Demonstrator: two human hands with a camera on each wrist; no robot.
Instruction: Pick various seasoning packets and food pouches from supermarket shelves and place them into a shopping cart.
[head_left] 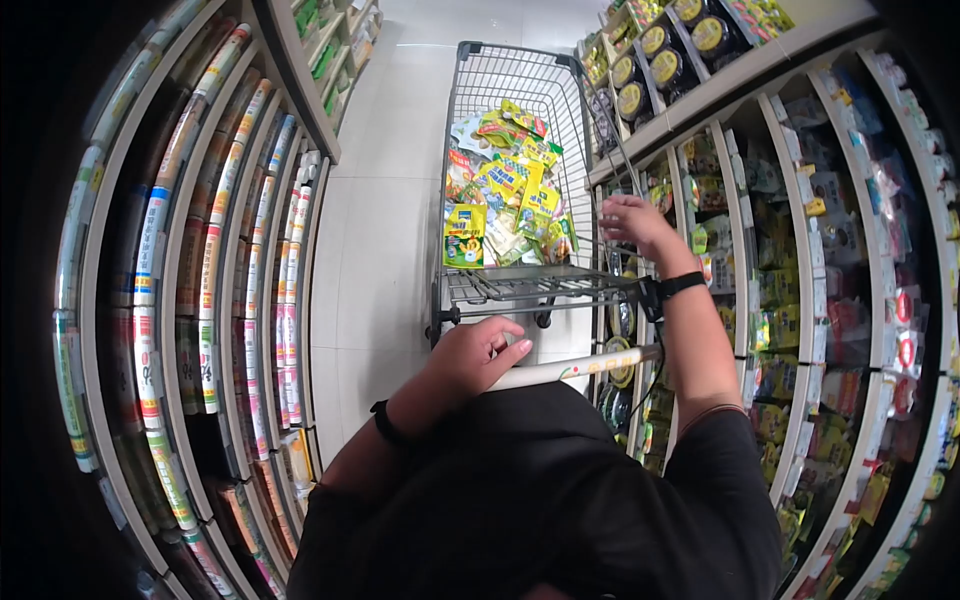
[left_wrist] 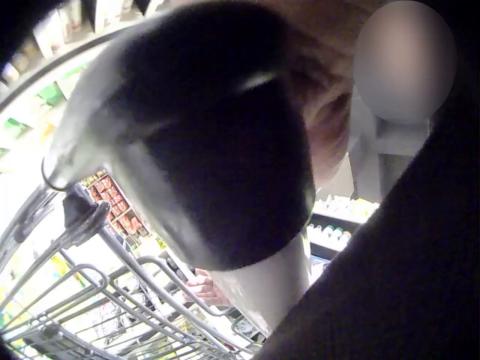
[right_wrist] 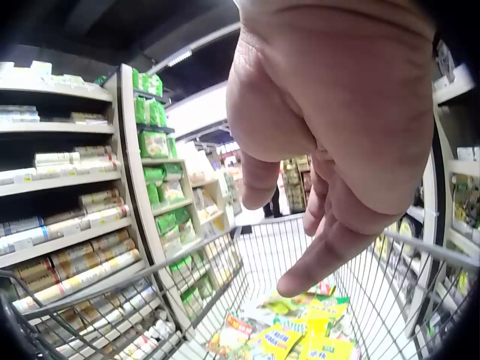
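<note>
A metal-wire shopping cart [head_left: 515, 80] stands in front of me. Its pale handle bar [head_left: 570, 368] crosses just ahead of my waist. My left hand [head_left: 475, 355] grips the left end of this bar, fingers curled round it and the thumb lying along it. Over the right side of the basket hangs my right hand [head_left: 635, 225], its fingers loosely bent downward with nothing in them. In the right wrist view these fingers [right_wrist: 322, 262] overlap the basket. Yellow and green packets [head_left: 500, 180] lie heaped inside it, with one yellow packet [head_left: 464, 236] at the near left.
Shelves of long wrapped rolls [head_left: 215, 230] run along the left. To the right stand shelves with hanging bags [head_left: 840, 230] and round black tubs with yellow lids [head_left: 668, 68]. Pale floor tiles [head_left: 375, 200] lie between the cart and the left shelves. Green packs [right_wrist: 154, 142] fill a shelf farther ahead.
</note>
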